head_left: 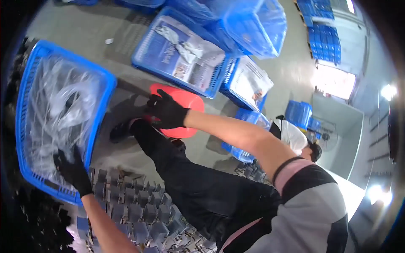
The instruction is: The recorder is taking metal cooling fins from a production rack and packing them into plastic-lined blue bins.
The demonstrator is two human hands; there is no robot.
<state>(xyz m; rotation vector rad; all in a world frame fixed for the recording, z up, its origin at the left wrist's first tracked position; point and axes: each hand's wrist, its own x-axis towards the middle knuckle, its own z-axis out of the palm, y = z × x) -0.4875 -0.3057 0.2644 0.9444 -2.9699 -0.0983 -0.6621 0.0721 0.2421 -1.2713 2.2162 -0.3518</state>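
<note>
My left hand (72,168), in a black glove, reaches over the near edge of a blue plastic basket (109,90) at the left. Its fingers are apart and lie against the crumpled clear plastic bag (52,105) lining the basket. What lies under the plastic is hard to make out. My right hand (168,110), also gloved in black, is over a red plastic stool or basin (190,101), partly hiding it. Its fingers are spread, with nothing visible in them. Whether it touches the red plastic I cannot tell.
Many small grey metal parts (149,213) cover the floor near my bent leg (202,185). Blue crates (143,46) with printed sheets and a crumpled cloth stand ahead. Beside them is a blue bin with a plastic liner (261,33). Another person (293,137) is at the right.
</note>
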